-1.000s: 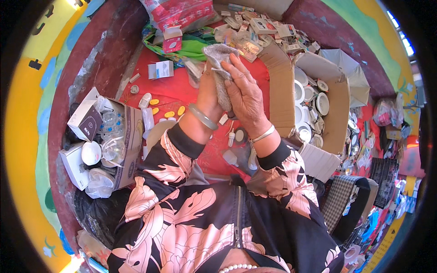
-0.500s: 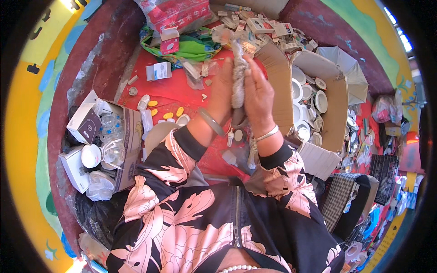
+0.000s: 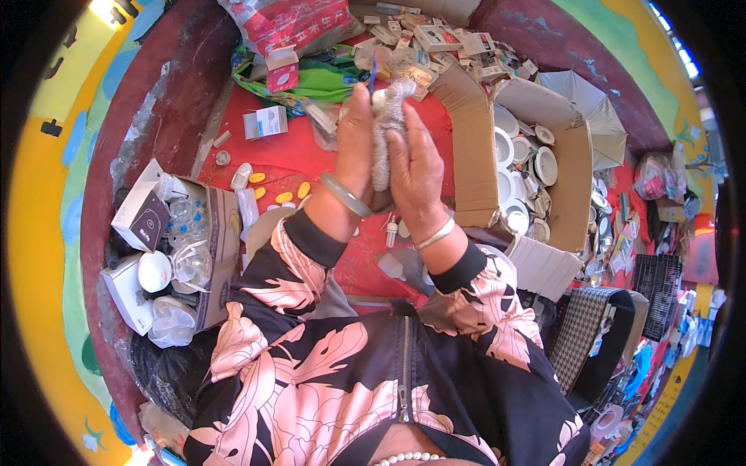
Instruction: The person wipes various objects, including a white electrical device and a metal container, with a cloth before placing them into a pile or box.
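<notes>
A grey, fluffy rag (image 3: 386,136) is pressed between my two raised palms. My left hand (image 3: 355,147) stands on its left side with the fingers pointing away from me. Against the other side lies my right hand (image 3: 416,163), its fingers stretched along the rag and the thumb resting on it. A small white rounded thing (image 3: 378,99) shows at the rag's far end beside my left fingertips; its kind is unclear. A thin blue strip sticks up just beyond it. Most of what the palms enclose is hidden.
An open cardboard box (image 3: 475,167) holding white round light fittings stands to the right. At left, another carton (image 3: 221,264) has clear plastic parts and small boxes. Yellow oval pieces (image 3: 284,197) lie on the red sheet. Many small boxes (image 3: 435,39) are heaped at the back.
Both hands have moved slightly left with the rag, which has shifted between the palms. The white rounded thing and the blue strip now show at its far end.
</notes>
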`<state>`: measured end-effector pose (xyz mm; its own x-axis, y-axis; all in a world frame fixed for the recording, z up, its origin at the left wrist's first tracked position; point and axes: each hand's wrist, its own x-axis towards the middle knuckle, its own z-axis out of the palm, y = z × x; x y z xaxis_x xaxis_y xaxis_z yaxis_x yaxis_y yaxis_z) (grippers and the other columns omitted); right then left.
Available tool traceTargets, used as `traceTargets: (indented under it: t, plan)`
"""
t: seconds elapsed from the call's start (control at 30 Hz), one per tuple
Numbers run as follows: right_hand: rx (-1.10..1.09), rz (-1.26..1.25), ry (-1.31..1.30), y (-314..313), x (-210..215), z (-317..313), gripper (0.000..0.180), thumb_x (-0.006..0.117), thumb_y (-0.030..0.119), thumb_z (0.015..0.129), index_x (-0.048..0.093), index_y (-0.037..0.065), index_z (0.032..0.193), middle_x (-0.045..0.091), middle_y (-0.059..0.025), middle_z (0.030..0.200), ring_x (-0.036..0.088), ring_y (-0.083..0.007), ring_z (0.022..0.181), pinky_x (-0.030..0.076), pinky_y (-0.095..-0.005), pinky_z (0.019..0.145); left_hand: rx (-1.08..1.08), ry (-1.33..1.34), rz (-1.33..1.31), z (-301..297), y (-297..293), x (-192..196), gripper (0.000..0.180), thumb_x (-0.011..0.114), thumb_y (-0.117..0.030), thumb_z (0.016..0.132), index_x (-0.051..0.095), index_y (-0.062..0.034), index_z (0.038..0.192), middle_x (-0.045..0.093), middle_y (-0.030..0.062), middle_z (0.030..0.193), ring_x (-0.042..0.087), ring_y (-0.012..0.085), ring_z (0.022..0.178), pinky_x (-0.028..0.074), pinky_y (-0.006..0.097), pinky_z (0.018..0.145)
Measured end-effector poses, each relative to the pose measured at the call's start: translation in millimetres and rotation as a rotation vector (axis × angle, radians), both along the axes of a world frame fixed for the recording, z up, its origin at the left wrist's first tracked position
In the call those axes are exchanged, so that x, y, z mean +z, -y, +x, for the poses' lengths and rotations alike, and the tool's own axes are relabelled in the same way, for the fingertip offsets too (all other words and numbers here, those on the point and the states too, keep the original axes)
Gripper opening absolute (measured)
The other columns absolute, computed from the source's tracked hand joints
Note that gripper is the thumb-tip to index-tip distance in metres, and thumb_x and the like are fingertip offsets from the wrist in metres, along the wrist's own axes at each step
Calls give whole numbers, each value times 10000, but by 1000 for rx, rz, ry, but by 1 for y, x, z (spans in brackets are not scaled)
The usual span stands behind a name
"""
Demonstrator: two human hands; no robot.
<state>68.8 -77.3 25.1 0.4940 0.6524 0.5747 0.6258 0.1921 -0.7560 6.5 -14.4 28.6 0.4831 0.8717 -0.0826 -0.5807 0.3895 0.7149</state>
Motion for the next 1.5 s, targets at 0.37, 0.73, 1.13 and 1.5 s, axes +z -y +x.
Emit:
traceTargets:
  t: [0.37,0.73,1.13,1.5]
  plan:
    - [427,126,-1318,10,5,98,370,405,304,927,518,32,1150,573,-124,1090,573,-244,969,478,-388,841,-175,185,-347,-2,-22,-28,445,373,-482,914,514,-60,919,576,103,743,588,239,650,501,383,587]
    - [71,-65,-28,-5,-13,8,321,586,158,825,537,18,1109,585,-191,1028,577,-315,948,445,-363,825,8,77,-219,0,5,-9,381,404,-401,934,546,-58,1019,607,67,887,592,160,781,499,302,672]
    - [231,89,-1033,-6,-7,36,205,578,156,866,609,-25,958,641,-69,823,587,-121,713,474,-249,640,-2,176,-1,17,13,-16,297,400,-327,950,504,-50,924,578,69,874,573,151,798,477,317,740]
    - [300,-64,-81,1,12,35,320,576,212,839,551,6,1083,592,-174,998,580,-283,931,467,-350,822,105,193,-290,11,-16,-36,352,371,-298,946,487,4,1086,586,156,1033,571,278,946,443,407,889]
